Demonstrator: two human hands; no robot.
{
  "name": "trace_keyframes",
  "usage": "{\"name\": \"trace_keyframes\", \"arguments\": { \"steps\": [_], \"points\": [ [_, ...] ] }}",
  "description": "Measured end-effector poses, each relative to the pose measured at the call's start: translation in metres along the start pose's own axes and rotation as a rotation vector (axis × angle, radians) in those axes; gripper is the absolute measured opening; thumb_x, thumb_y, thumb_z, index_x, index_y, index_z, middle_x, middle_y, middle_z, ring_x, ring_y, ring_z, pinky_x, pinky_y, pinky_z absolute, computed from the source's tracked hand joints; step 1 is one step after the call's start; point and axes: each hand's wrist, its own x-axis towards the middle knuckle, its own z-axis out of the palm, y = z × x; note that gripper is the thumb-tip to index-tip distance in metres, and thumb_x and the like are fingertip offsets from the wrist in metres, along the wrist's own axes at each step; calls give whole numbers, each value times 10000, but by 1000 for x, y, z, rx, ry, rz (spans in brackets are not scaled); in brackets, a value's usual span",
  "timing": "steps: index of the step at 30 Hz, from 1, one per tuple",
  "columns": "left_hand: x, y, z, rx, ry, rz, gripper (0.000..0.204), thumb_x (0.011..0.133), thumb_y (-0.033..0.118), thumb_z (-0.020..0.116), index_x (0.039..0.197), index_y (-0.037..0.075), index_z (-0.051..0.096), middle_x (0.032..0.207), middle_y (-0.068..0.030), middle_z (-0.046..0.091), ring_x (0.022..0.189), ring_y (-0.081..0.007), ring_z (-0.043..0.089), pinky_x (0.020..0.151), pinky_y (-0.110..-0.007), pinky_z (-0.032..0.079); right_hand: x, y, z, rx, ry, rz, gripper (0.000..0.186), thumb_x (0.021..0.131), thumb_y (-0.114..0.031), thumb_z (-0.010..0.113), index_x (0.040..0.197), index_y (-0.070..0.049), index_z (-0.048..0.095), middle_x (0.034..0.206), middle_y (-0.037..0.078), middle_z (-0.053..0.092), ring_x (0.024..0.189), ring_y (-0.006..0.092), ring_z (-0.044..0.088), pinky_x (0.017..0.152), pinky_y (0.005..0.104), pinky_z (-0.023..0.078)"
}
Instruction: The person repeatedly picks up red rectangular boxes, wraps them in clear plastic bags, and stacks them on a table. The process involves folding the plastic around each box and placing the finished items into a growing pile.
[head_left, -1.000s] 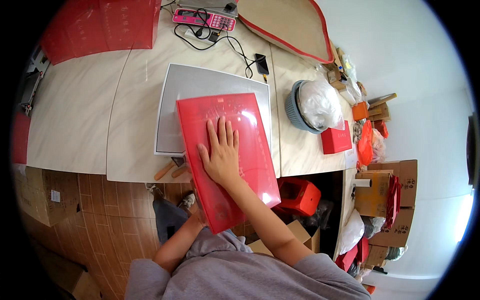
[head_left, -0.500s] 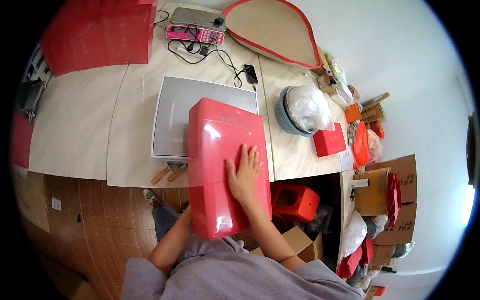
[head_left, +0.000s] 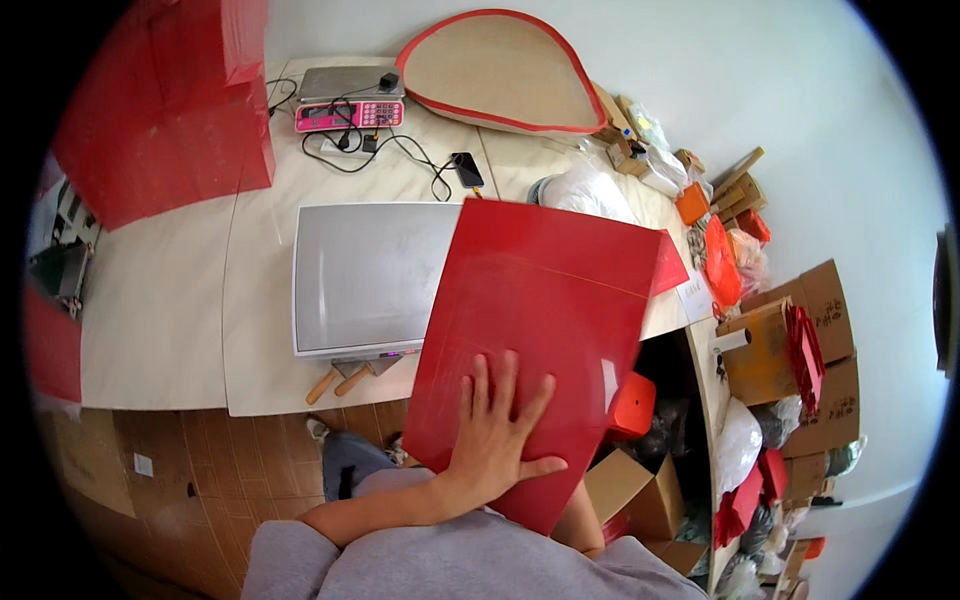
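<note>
A large, flat red box (head_left: 540, 290) with a glossy surface is tilted in front of me, over the table's front edge. My left hand (head_left: 500, 430) lies on its upper face, fingers spread and palm down. From the lower right my right forearm (head_left: 582, 520) passes behind the box, so the right hand and its fingers are hidden. Left of the box stands a white-framed device with a flat grey metal top (head_left: 370, 275) and a small lit display on its front edge. Two wooden handles (head_left: 340, 383) stick out beneath that device.
At the back are a pink-faced scale (head_left: 350, 115), cables, a phone (head_left: 467, 170) and a red-rimmed, shallow woven tray (head_left: 500, 70). A big red stack (head_left: 170, 120) stands far left. Cardboard boxes (head_left: 820, 350) and bags crowd the right; an open carton (head_left: 635, 490) is below.
The red box has swung right and turned over or around. My left hand is on its upper face now, where my right hand was; the right hand has gone behind it.
</note>
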Motion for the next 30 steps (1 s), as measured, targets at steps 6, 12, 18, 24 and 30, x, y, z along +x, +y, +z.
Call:
{"name": "trace_keyframes", "arguments": {
  "steps": [6, 12, 18, 24, 30],
  "points": [
    [14, 33, -36, 271, -141, 228, 728, 802, 607, 512, 1395, 205, 383, 1453, -127, 278, 1336, -382, 224, 989, -673, 203, 2, -29, -7, 14, 9, -194, 867, 877, -621, 416, 1463, -46, 138, 1496, 125, 195, 1370, 235, 211, 1104, 374, 210],
    [16, 24, -71, 266, -186, 412, 601, 814, 453, 607, 1334, 187, 467, 1435, -95, 318, 1322, -334, 279, 1027, -585, 244, -8, -100, -20, 144, -15, -546, 891, 861, -632, 437, 1464, -48, 137, 1495, 123, 199, 1366, 230, 220, 1100, 375, 219],
    [33, -40, -171, -302, 221, -190, 939, 766, 392, 698, 1446, 42, 154, 1482, -159, 207, 1375, -322, 182, 1098, -440, 196, 33, -118, 30, 254, -296, -635, 916, 845, -643, 457, 1464, -50, 137, 1494, 120, 202, 1361, 225, 229, 1097, 376, 227],
    [-2, -109, -195, -1075, 198, -362, 968, 772, 414, 671, 1456, 62, 84, 1452, -107, 238, 1347, -240, 223, 1087, -406, 218, 81, -101, 119, 331, -692, -498, 940, 829, -654, 478, 1465, -52, 136, 1492, 117, 205, 1357, 220, 238, 1094, 376, 236],
    [-84, -139, -241, -956, 670, -232, 913, 781, 370, 645, 1450, 79, 96, 1423, -107, 270, 1327, -234, 256, 1075, -403, 237, 119, -62, 212, 184, -1079, -224, 965, 814, -665, 498, 1466, -54, 136, 1491, 115, 208, 1353, 215, 247, 1090, 377, 244]
  ]
}}
